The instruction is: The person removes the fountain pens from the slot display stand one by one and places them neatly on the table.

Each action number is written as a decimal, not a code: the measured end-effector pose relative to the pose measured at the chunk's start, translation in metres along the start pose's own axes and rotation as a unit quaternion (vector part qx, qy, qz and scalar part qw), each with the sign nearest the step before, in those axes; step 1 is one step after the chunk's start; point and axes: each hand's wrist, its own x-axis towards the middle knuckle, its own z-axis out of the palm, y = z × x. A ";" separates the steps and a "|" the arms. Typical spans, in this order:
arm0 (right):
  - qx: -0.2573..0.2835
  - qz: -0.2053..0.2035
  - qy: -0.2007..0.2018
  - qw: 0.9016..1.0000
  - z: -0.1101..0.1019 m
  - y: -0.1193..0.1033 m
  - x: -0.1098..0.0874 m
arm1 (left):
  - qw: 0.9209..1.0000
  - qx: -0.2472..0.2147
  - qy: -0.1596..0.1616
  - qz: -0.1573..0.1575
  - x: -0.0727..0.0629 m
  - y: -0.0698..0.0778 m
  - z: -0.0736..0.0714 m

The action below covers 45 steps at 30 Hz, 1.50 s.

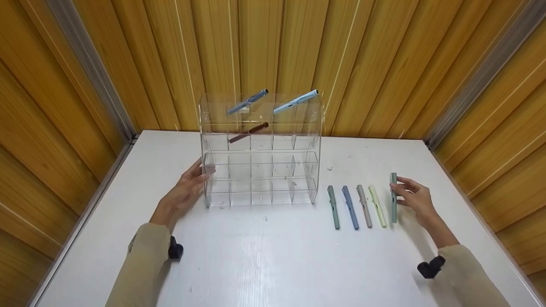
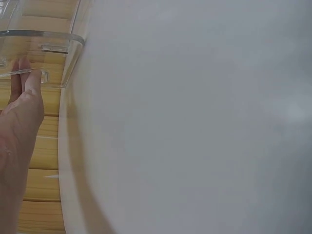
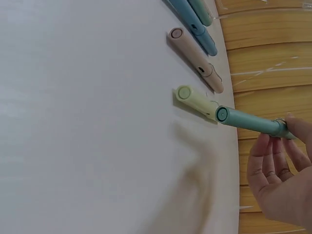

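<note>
My right hand point(image 1: 416, 200) pinches a teal-green pen point(image 1: 393, 209) near its capped end. In the right wrist view that pen point(image 3: 248, 121) points its round end past the pale yellow-green pen point(image 3: 197, 101). At the left side of a clear acrylic pen rack point(image 1: 316, 162), my left hand point(image 1: 185, 189) holds the side panel, thumb and fingers on either face in the left wrist view. A dark blue pen point(image 1: 247, 102) and a light blue pen point(image 1: 296, 101) lie slanted in the rack's top tier. Below them slants a dark brown pen point(image 1: 248, 132).
On the white table point(image 1: 256, 260), right of the rack, a row holds a dark green pen point(image 1: 333, 207), a blue pen point(image 1: 350, 207), a greyish-pink pen point(image 1: 364, 207) and the pale yellow-green pen point(image 1: 377, 207). Yellow wood-look panels point(image 1: 264, 51) enclose the table's back and sides.
</note>
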 end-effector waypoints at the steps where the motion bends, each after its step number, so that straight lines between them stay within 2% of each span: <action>1: -0.006 0.003 -0.003 1.000 0.000 0.001 0.001 | 1.000 0.002 0.000 0.002 -0.001 0.000 0.000; 9: -0.055 0.025 -0.022 0.998 0.002 0.010 0.003 | 1.000 0.006 0.021 -0.013 -0.002 0.000 0.000; 17: -0.104 0.020 -0.019 0.994 0.005 0.017 0.006 | 1.000 -0.011 0.014 -0.017 0.000 0.001 0.003; 23: -0.163 0.017 -0.019 0.986 0.011 0.019 0.009 | 0.999 -0.030 0.012 -0.009 0.001 -0.001 0.002; 36: -0.227 -0.014 -0.020 0.974 0.015 0.022 0.014 | 0.999 -0.041 0.018 -0.013 0.001 0.000 0.002; 45: -0.247 -0.041 0.000 0.968 0.017 0.023 0.018 | 0.999 -0.011 0.029 -0.007 0.003 0.000 0.002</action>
